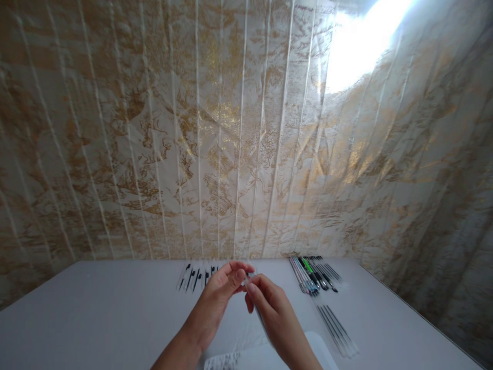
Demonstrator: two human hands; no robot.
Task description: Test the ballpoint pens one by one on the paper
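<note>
Over the middle of the table, my left hand [225, 282] and my right hand [267, 300] meet at the fingertips. A slim, clear pen part [247, 279] is pinched between my right thumb and fingers. A thin dark length [260, 317], like a pen refill or barrel, runs down beneath my right hand. My left thumb and fingers close around the upper end, where the exact contact is hidden. Behind my left hand lies a row of clear pen pieces with black parts [197, 277], partly covered by it.
At the back right lie several pens [304, 275], one bright green [307, 265], beside dark slim refills [327, 270]. More refills [335, 329] lie nearer on the right. A white tray or sheet [250, 358] with dark marks is at the front. A patterned curtain [215, 128] hangs behind the table.
</note>
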